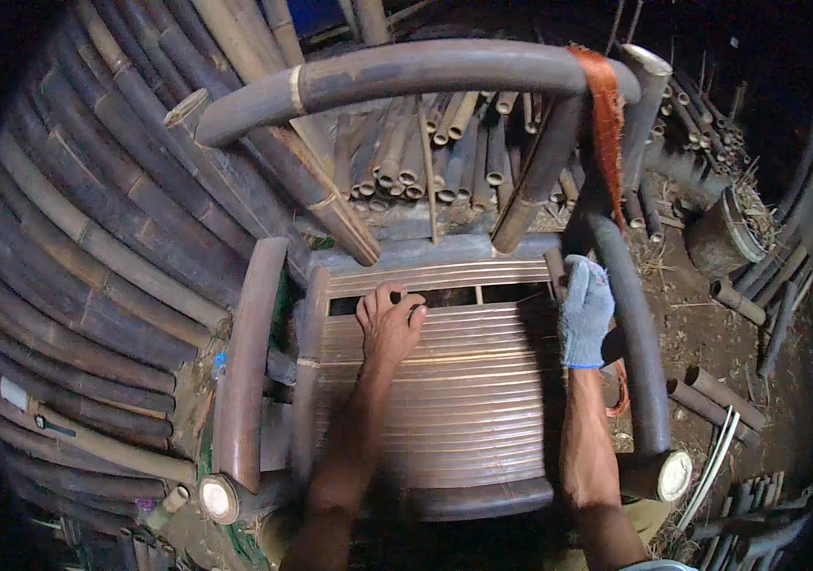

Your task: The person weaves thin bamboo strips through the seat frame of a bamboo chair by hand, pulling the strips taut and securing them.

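Note:
In front of me stands a dark bamboo chair frame [444,76] with a seat of narrow bamboo slats [454,381]. A gap [511,293] crosses the seat between the near slats and a few slats at the back. My bare left hand [390,319] rests at the gap's left part, its fingers curled over the slat edge; what they grip is hidden. My right hand [585,309], in a grey knit glove, is at the seat's back right corner by the right armrest [635,333]. Its fingers are bent together, and their hold is hidden.
A wall of stacked bamboo poles [92,219] fills the left. Cut bamboo tubes [425,157] lie behind the chair. An orange strap [602,124] hangs from the backrest. On the right are a bucket [730,233] of scraps, loose tubes [720,395] and pale strips [711,466].

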{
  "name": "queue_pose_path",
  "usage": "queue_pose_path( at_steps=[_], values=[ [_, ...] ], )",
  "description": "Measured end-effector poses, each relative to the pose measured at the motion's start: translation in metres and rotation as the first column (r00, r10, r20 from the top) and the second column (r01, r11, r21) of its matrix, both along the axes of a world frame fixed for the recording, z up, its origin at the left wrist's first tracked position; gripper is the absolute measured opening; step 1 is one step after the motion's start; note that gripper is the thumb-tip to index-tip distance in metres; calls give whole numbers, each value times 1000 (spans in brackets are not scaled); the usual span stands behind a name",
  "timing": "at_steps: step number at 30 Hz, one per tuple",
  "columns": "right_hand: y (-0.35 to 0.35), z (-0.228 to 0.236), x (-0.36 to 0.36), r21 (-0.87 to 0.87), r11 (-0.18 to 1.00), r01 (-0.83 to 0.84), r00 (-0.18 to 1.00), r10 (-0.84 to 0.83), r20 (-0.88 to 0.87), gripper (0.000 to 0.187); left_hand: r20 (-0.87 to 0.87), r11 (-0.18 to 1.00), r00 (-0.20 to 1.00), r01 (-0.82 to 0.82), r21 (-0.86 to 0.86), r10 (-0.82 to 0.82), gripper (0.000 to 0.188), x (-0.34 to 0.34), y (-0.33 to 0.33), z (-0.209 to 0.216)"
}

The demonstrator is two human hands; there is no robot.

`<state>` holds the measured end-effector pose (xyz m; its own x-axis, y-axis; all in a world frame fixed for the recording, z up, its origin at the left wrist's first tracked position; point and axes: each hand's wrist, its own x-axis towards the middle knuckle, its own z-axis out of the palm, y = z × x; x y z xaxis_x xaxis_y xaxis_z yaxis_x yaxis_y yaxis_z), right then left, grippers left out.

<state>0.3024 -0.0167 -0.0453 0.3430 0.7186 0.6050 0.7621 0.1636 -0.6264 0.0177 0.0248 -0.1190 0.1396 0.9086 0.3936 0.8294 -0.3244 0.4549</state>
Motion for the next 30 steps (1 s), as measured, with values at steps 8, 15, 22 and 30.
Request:
queue_pose_path(
  at_steps=[8, 15, 22, 30],
  values=[
    [-137, 154, -20, -167, 947, -275, 959, 283, 28, 20, 133, 877, 867, 468, 114, -480, 58, 57, -40, 42],
    [-154, 186, -14, -198, 970, -139, 976, 167, 136, 22, 346, 899, 830, 422, 121, -437, 23, 96, -45, 125],
    [-29, 128, 14, -162, 987, 9, 998, -19, -62, 30, 158, 974, 979, 154, -165, -128, 21, 25, 27, 78],
    [69, -32, -31, -515, 811, 279, 824, 73, 562, 18, -106, 767, 941, 194, -612, -323, 36, 42, 82, -24]
  ],
)
